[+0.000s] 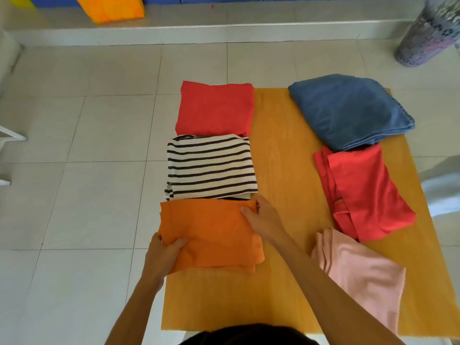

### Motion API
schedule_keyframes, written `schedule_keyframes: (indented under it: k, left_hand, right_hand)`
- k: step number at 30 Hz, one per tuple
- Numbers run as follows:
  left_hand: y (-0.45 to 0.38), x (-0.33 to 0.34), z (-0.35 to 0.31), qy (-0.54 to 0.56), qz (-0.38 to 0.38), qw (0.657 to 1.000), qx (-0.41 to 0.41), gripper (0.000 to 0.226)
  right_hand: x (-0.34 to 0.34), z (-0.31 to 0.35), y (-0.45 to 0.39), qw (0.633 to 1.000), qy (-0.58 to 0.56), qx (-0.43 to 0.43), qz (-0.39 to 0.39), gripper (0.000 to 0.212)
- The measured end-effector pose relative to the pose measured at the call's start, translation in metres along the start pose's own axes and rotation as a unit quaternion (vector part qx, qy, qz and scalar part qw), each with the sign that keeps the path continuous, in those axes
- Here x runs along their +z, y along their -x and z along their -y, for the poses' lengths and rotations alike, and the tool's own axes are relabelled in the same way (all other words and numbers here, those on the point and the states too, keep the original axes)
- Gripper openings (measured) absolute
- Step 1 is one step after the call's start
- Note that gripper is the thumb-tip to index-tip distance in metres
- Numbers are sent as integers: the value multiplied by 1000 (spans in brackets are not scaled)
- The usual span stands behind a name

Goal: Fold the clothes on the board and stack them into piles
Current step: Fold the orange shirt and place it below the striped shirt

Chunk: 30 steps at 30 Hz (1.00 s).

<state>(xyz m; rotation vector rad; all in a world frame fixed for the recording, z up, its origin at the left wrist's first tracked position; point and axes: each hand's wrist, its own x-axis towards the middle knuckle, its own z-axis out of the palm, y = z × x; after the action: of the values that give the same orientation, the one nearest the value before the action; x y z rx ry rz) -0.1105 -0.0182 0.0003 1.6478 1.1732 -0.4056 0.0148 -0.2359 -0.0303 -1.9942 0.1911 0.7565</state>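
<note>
A folded orange garment (214, 235) lies at the near left of the yellow board (281, 150). My left hand (163, 255) grips its near left corner, thumb on top. My right hand (263, 217) pinches its far right corner. Beyond it along the board's left edge lie a folded black-and-white striped top (211, 168) and a folded red garment (215, 108). Down the right side lie a folded blue garment (348, 110), a folded red one (366, 192) and a pink one (361, 272).
The board rests on a pale tiled floor (87, 145). A patterned cylinder (428, 33) stands at the far right and an orange object (112, 8) at the far left by a raised step. White furniture edges show at the left.
</note>
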Motion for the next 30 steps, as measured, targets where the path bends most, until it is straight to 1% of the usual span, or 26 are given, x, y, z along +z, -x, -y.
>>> schedule_keyframes:
  k: [2, 5, 8, 10, 14, 16, 18, 20, 25, 28, 30]
  left_hand:
    - [-3, 2, -2, 2, -8, 1000, 2, 89]
    - [-5, 7, -5, 7, -42, 999, 31, 85]
    - [-10, 12, -9, 10, -69, 995, 65, 68]
    - [-16, 12, -13, -9, -77, 994, 75, 61]
    - [-32, 13, -23, -46, -93, 991, 90, 49]
    - [-39, 14, -30, -47, -89, 990, 99, 51]
    - [-44, 15, -34, -42, -76, 990, 109, 62]
    - [-47, 15, -36, -42, -66, 990, 115, 66]
    - [-52, 13, -35, -70, -57, 988, 127, 64]
    - [-50, 14, -32, -108, -68, 980, 150, 60]
    - [-50, 14, -29, -134, -82, 974, 160, 62]
  right_hand:
    - [-1, -3, -4, 1000, 10, -2, -6, 19]
    - [-1, -3, -9, 1000, 15, -6, -13, 15]
    - [-1, -3, -13, 999, 11, -23, -48, 12]
    - [0, -3, -14, 997, 15, -29, -63, 13]
    - [3, -8, -17, 996, 23, -41, -70, 13]
    - [3, -9, -19, 996, 33, -41, -68, 14]
    - [3, -11, -22, 996, 45, -42, -65, 15]
    - [2, -13, -25, 996, 55, -43, -59, 17]
    - [-2, -14, -30, 994, 81, -62, -49, 20]
    - [1, -15, -29, 992, 87, -62, -69, 23]
    - [4, -14, -27, 990, 95, -60, -86, 25]
